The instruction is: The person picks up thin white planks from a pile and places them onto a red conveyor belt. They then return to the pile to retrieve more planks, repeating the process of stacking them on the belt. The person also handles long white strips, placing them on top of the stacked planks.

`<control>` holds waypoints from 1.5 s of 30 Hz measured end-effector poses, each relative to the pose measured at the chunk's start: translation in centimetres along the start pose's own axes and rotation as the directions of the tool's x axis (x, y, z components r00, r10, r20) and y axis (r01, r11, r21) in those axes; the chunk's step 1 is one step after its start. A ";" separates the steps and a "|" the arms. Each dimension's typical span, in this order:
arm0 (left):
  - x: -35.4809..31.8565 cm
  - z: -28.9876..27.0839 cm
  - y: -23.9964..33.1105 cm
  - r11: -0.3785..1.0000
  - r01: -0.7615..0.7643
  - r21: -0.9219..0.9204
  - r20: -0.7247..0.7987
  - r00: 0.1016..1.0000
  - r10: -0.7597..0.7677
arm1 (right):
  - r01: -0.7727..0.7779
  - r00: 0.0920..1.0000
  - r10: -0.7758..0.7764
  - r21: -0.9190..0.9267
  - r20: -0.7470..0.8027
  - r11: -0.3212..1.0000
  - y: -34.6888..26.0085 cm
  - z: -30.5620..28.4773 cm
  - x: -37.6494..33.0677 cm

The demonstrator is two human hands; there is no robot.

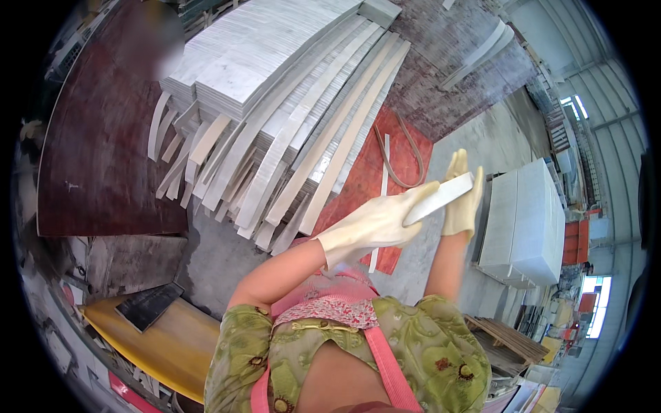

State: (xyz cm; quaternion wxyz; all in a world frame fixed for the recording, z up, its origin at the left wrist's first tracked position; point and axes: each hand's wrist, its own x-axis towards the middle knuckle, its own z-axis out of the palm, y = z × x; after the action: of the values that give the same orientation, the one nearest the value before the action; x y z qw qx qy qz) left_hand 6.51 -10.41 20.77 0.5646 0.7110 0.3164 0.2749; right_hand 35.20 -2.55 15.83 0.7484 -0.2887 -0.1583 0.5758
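Observation:
My left hand (377, 221), in a cream rubber glove, is closed around one end of a short, flat white strip (441, 198). The strip slants up to the right in front of my body. Behind its far end stands my right hand (465, 203), gloved alike, with fingers stretched upward. The strip overlaps that palm; whether they touch I cannot tell. Ahead and to the left lies a big stack of white-grey boards (268, 48), with several long, curved pale strips (289, 141) on its near side.
A red-brown sheet (406, 144) lies on the floor, with a bent brown band (417, 155) and a thin white strip (385, 165) on it. At right stands a white block stack (520, 224). Lower left are a yellow curved panel (165, 341) and a dark board (150, 306).

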 end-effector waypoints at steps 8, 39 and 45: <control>-1.6 -3.8 0.4 0.945 0.056 0.322 -0.199 0.980 0.010 | 0.295 0.949 -0.314 -0.318 -0.010 0.901 -6.9 1.8 8.6; -13.2 -6.0 -4.7 0.734 0.566 -0.374 -0.132 0.751 -0.647 | 0.094 0.993 -0.061 -0.370 0.101 0.924 0.7 6.4 17.9; -15.2 -4.6 -4.9 0.794 0.577 0.193 -0.548 0.734 -0.401 | 0.165 0.978 -0.161 -0.017 0.134 0.986 -1.1 6.3 15.2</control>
State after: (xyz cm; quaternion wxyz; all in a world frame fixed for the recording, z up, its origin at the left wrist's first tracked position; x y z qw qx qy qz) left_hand -7.46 -18.25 16.45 0.3847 0.5978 0.6680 0.2201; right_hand 36.84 13.33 19.97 0.7768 -0.2465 -0.2389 0.5280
